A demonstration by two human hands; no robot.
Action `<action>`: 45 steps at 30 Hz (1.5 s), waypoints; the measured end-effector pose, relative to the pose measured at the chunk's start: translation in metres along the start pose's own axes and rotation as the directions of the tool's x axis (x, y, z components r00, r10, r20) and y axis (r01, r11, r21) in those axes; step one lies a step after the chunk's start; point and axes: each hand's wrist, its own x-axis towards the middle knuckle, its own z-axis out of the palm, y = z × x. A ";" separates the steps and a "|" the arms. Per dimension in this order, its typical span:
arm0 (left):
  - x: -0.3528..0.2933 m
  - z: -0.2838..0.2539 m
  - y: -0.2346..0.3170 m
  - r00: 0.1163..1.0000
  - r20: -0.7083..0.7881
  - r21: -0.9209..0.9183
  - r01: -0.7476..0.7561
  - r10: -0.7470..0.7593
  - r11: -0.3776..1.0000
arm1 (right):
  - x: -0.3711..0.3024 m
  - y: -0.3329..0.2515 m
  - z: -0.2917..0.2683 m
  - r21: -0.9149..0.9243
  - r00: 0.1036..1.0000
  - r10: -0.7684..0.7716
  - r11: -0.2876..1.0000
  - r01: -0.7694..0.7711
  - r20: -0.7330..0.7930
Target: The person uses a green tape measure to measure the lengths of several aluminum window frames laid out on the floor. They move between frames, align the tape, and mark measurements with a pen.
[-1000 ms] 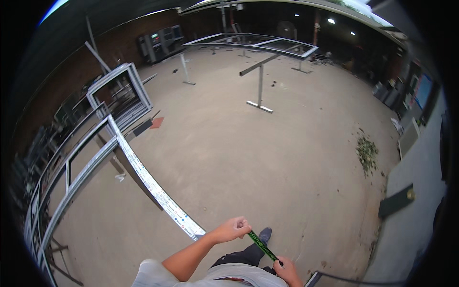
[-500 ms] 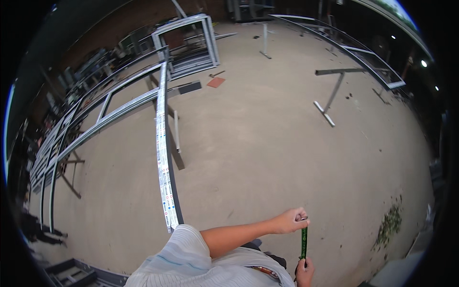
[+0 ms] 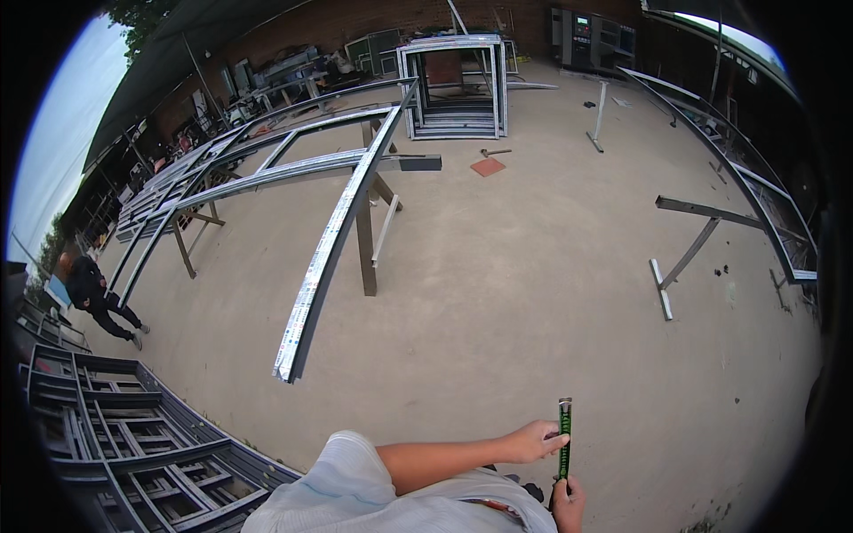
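My left hand (image 3: pixel 533 441) pinches the green blade of a tape measure (image 3: pixel 565 457) between thumb and fingers, from its left side. The blade stands out upward in the view, and its metal end hook rises a little above the left hand. Just below, my right hand (image 3: pixel 569 505) is closed at the blade's lower end. The tape's case is mostly hidden by that hand and cannot be made out. My left forearm reaches across in front of my body.
A long metal frame (image 3: pixel 338 235) on trestles juts toward me at left. More frames are stacked at lower left (image 3: pixel 169 440) and stand upright behind (image 3: pixel 453 133). A person (image 3: pixel 93 289) is at far left. At right, another frame (image 3: pixel 769 204) rests on a stand (image 3: pixel 689 253).
The view has turned left and up, showing more of the yard. My left hand has slid from the blade's tip down toward my right hand, so the end hook now shows above it.
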 end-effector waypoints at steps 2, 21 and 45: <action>0.019 0.013 0.012 0.997 -0.065 0.022 0.033 -0.031 0.999 | 0.021 -0.017 -0.039 -0.007 0.989 0.114 0.993 -0.114 0.091; 0.368 -0.004 0.089 0.988 -0.154 0.131 0.018 0.003 0.991 | 0.300 -0.087 -0.223 0.326 0.995 0.101 0.941 -0.094 -0.003; 0.767 0.098 0.224 0.956 -0.269 0.123 -0.087 0.118 0.989 | 0.586 -0.087 -0.563 0.091 0.996 -0.051 0.994 0.058 -0.073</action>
